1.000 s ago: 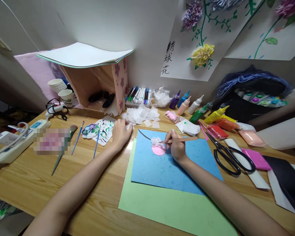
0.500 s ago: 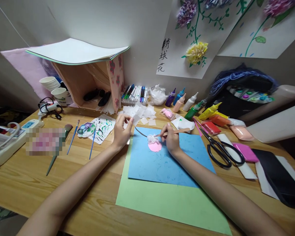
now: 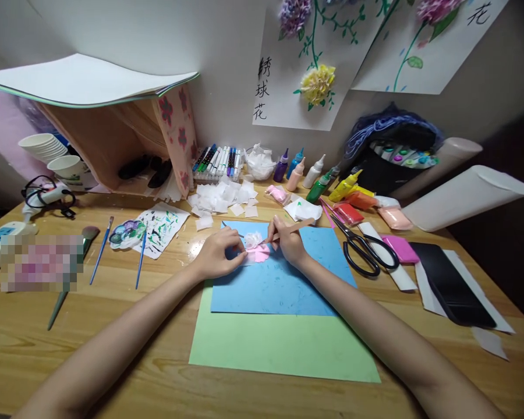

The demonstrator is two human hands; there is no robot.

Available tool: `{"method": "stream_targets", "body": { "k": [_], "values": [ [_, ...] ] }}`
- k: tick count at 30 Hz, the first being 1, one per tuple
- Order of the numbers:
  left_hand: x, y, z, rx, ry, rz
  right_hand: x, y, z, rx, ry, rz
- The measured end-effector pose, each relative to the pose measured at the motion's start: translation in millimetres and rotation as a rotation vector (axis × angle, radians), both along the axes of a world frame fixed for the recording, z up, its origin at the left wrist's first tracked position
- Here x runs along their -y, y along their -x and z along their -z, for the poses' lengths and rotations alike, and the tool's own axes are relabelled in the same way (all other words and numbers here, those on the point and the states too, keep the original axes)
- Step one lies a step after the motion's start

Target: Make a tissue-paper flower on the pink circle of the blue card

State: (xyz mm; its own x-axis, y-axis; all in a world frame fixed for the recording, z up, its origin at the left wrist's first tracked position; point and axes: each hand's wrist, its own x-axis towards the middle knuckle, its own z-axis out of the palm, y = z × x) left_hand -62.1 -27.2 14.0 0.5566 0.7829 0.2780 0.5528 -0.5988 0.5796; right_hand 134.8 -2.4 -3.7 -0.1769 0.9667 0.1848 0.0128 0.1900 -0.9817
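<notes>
On the blue sheet lies a flat pink clay disc, its far part covered by crumpled white paper petals. My left hand is closed, thumb and fingertips pinching a small white paper square against the near left side of the disc. Much of that square is hidden by the fingers. In my right hand is a slim wooden stick, held like a pen, its thin tip touching the petals. A dark curved strip shows behind my left fingers.
A pile of white paper squares lies beyond my left hand. Black-handled scissors, clay packets and a phone are on the right. Paint bottles stand behind; brushes lie left. Green paper sits beneath the blue sheet.
My left hand has come down and nearer to the clay disc, bringing the paper square from above the pile to the disc. My right hand keeps the stick at the petals. The view has shifted right.
</notes>
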Motion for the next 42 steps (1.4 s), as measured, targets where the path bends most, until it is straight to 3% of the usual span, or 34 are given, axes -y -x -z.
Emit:
{"method": "stream_targets", "body": {
  "k": [6,13,25,29,34,42],
  "values": [
    [-3.2,1.6,2.9,-0.039,-0.019,-0.004,10.2,1.8,1.6,0.224,-0.189,-0.156],
    [-5.3,0.6,5.5,-0.017,0.003,-0.005,10.2,4.7,1.5,0.313,-0.305,-0.132],
    [-7.6,-8.7,14.4,-0.021,-0.003,-0.14,8.8,5.7,2.9,0.322,-0.255,-0.012],
    [-8.0,-10.7,13.4,-0.046,-0.038,-0.167,13.1,3.9,2.5,0.281,-0.371,0.03],
    [-9.1,-11.6,12.7,-0.046,-0.061,-0.174,14.7,4.4,2.9,0.39,-0.515,-0.067],
    [-9.4,-12.4,10.7,-0.039,-0.059,-0.17,11.5,7.6,3.9,0.495,-0.508,-0.064]
  ]
}}
